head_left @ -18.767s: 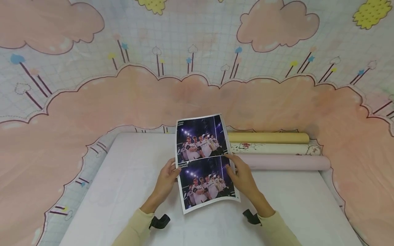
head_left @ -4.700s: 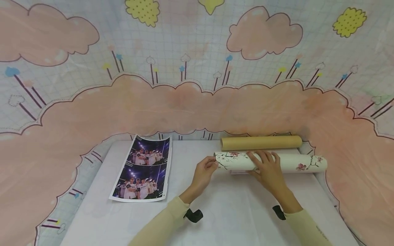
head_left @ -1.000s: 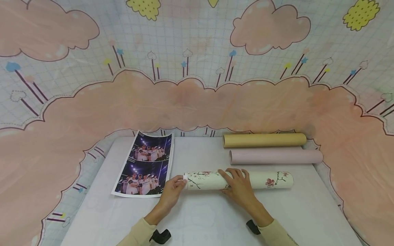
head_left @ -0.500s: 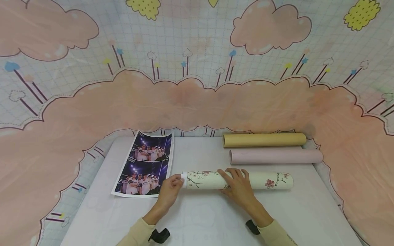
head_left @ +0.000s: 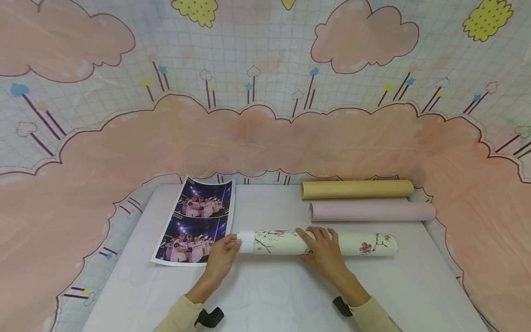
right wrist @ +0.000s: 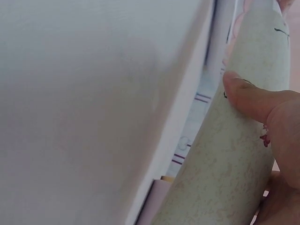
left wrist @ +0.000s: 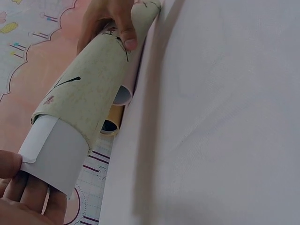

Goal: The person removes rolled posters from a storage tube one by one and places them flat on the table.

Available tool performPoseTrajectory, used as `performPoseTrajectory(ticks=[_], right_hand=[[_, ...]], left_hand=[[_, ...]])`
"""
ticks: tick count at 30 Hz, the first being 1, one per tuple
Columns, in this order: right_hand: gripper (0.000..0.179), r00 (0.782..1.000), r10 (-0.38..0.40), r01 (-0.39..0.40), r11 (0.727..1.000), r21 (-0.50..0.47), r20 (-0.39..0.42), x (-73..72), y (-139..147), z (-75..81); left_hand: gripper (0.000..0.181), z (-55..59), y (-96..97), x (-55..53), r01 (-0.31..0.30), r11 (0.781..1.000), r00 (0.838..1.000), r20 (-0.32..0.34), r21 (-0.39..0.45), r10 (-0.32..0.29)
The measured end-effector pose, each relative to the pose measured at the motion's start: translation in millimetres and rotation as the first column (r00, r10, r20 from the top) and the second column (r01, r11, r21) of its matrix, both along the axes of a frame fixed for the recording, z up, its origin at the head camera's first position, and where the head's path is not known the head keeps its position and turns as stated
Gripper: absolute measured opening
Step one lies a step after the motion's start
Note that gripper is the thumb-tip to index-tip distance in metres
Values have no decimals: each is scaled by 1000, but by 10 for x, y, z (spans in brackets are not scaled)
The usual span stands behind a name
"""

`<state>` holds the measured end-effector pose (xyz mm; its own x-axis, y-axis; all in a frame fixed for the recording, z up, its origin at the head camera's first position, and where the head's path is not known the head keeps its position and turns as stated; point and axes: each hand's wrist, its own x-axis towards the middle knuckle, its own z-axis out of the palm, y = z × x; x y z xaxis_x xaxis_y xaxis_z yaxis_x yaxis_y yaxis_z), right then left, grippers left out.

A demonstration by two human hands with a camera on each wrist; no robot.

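Note:
A floral wallpaper roll [head_left: 365, 244], cream with dark branches and pink blossoms, lies crosswise in the head view. My right hand [head_left: 324, 252] grips it around its middle, thumb [right wrist: 246, 96] on the near side in the right wrist view. Out of its left end sticks a rolled white sheet [head_left: 246, 242], narrower than the wallpaper. My left hand [head_left: 221, 255] pinches the outer end of that white roll. The left wrist view shows the thumb outside it and fingers [left wrist: 35, 194] inside its open end, with a lapped edge along the white sheet [left wrist: 58, 157].
A yellow roll [head_left: 356, 189] and a pale pink roll [head_left: 373, 211] lie parallel at the back right of the white table [head_left: 282, 295]. A printed sheet with two group photos [head_left: 197, 226] lies at the left, partly behind my left hand.
My left hand has moved left, drawing the white roll further out of the floral one. Right hand holds steady. Long before, both hands held the photo sheet, which now lies on the left.

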<state>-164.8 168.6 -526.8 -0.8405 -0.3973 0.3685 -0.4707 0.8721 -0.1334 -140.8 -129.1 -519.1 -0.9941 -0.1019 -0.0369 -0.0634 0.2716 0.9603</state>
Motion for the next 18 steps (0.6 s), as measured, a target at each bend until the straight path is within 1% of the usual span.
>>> performPoseTrajectory(ticks=[5, 9, 14, 18], right_hand=[[83, 1000, 6, -6, 1000, -6, -26, -3, 43, 8], [83, 999, 7, -7, 1000, -11, -41, -7, 77, 17], [83, 1000, -12, 12, 1000, -10, -16, -6, 109, 44], [83, 999, -21, 21, 1000, -7, -24, -12, 138, 45]], left_hand=[[26, 20, -62, 13, -14, 1000, 1000, 0, -24, 14], [24, 43, -107, -3, -29, 999, 1000, 4, -46, 29], [23, 70, -170, -17, -42, 999, 999, 14, -25, 43], [27, 90, -218, 0, -46, 999, 999, 4, -26, 47]])
